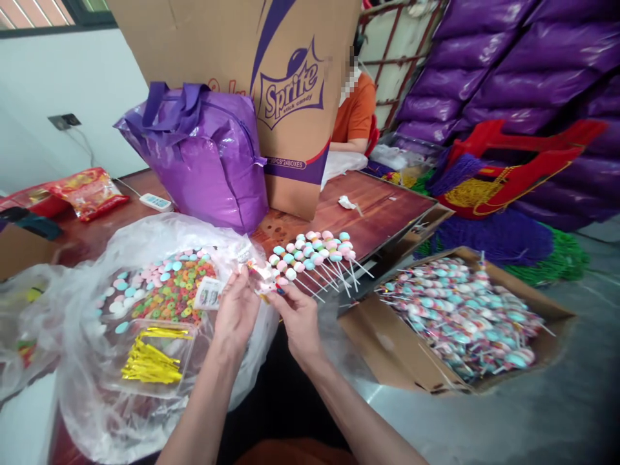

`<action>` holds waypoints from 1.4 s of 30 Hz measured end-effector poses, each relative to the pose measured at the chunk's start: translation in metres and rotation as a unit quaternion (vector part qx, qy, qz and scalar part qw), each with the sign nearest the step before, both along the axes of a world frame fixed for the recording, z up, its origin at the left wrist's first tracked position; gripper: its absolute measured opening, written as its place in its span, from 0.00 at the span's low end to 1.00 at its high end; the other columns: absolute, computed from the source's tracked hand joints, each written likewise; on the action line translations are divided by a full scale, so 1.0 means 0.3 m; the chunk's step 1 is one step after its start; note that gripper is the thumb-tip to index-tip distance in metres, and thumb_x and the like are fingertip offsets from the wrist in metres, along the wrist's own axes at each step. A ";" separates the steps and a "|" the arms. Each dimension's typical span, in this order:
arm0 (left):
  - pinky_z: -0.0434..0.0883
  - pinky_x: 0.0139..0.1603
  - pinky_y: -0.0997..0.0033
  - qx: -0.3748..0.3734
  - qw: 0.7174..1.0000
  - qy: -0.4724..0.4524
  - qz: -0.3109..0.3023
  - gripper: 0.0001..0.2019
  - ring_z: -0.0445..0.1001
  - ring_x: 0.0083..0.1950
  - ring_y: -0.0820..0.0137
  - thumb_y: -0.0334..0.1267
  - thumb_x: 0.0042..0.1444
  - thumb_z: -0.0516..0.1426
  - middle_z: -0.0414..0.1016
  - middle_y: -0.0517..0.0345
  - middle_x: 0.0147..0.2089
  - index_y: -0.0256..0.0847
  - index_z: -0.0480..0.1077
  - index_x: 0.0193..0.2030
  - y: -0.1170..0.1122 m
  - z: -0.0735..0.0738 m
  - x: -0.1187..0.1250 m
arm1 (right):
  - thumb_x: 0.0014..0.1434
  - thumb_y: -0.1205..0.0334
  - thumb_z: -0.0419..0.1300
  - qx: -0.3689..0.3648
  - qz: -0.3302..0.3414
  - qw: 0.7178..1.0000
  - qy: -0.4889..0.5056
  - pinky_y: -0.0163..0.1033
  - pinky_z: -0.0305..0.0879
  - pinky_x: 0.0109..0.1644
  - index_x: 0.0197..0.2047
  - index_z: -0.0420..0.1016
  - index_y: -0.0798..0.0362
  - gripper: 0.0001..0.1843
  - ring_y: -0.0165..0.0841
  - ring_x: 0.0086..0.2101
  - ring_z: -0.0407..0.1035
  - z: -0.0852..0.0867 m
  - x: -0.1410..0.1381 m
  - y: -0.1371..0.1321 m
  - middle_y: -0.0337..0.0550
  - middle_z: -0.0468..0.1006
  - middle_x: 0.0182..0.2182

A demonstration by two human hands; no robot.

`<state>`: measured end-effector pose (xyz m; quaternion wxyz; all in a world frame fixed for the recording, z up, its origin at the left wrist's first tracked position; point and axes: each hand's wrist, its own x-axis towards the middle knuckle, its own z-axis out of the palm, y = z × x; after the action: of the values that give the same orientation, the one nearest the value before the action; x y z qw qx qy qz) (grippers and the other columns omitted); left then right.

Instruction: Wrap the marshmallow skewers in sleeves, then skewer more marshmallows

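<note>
At edge of brown wooden table point(387, 206): left hand point(237, 307) and right hand point(300, 316) both pinched on small pastel stick candy in clear plastic wrapper point(261, 276), held between them. Looks like wrapper being worked around candy. Thin film, calls for fine fingertip grip. Row of bare pastel lollipops point(314, 252) just behind; gold twist ties in clear tray point(150, 361) at left; cardboard box of wrapped lollipops point(460, 316) at right.

Ahead of my hands, lollipop row point(317, 253) and purple bag point(203, 155) block the table; open bag point(159, 297) crowds left; rightward lies clear above the carton point(465, 320).
</note>
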<state>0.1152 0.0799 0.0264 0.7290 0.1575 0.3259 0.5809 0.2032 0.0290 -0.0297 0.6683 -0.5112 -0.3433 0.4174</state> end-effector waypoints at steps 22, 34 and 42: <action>0.76 0.41 0.74 0.002 0.978 0.142 0.151 0.15 0.79 0.36 0.71 0.41 0.38 0.74 0.80 0.59 0.33 0.39 0.77 0.30 -0.226 -0.109 -0.105 | 0.66 0.49 0.54 -0.028 0.076 0.989 -0.127 0.33 0.54 0.28 0.23 0.55 0.50 0.23 0.27 0.24 0.53 0.004 0.058 -0.125 0.33 0.56 0.21; 0.75 0.37 0.74 -0.044 0.970 0.124 0.204 0.14 0.76 0.32 0.76 0.38 0.40 0.73 0.78 0.65 0.31 0.39 0.72 0.26 -0.150 -0.120 -0.119 | 0.70 0.55 0.48 -0.064 -0.083 0.898 -0.427 0.37 0.59 0.39 0.30 0.69 0.52 0.19 0.33 0.31 0.65 -0.069 0.151 -0.046 0.41 0.73 0.28; 0.73 0.33 0.74 -0.133 0.971 0.085 0.179 0.12 0.77 0.29 0.73 0.38 0.47 0.70 0.78 0.61 0.28 0.38 0.72 0.31 -0.084 -0.146 -0.175 | 0.69 0.65 0.51 -0.047 -0.112 0.806 -0.579 0.38 0.59 0.41 0.32 0.73 0.53 0.15 0.35 0.33 0.67 -0.129 0.155 0.023 0.45 0.75 0.30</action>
<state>0.0628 0.0547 -0.0174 0.5975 0.0469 0.4841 0.6375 0.2496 0.0360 -0.0682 0.3626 -0.7240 -0.5865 -0.0185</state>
